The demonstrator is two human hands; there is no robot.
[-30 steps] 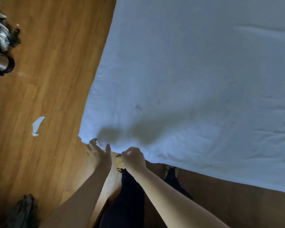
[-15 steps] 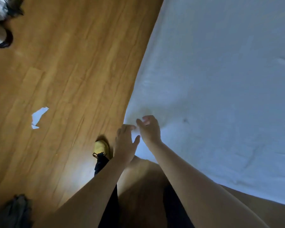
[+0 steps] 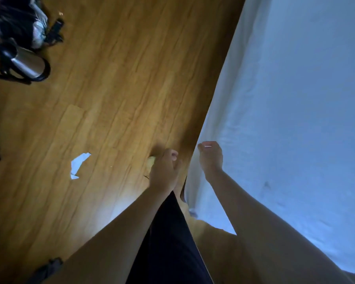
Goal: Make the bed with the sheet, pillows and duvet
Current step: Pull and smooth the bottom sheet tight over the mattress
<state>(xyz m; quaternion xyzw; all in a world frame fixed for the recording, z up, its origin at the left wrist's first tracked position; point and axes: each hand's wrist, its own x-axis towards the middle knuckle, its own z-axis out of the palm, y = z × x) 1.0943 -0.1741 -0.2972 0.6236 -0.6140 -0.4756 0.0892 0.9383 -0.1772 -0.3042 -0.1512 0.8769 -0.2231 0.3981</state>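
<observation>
Your right hand (image 3: 210, 158) curls its fingers on the sheet (image 3: 295, 119) edge, your left hand (image 3: 164, 171) hangs beside it over the floor (image 3: 111, 78), fingers loosely curled, holding nothing.

Head view, steeply down, near sheet (image 3: 295, 99) edge, blurry.

Bare forearms without sleeves, dark trousers (image 3: 168, 238), and a yellow shoe (image 3: 151, 160) with dark laces.

On your wooden floor (image 3: 111, 89) lies a torn white paper scrap (image 3: 78, 165); a steel flask (image 3: 27, 65) rests beside dark bags (image 3: 14, 23).
</observation>
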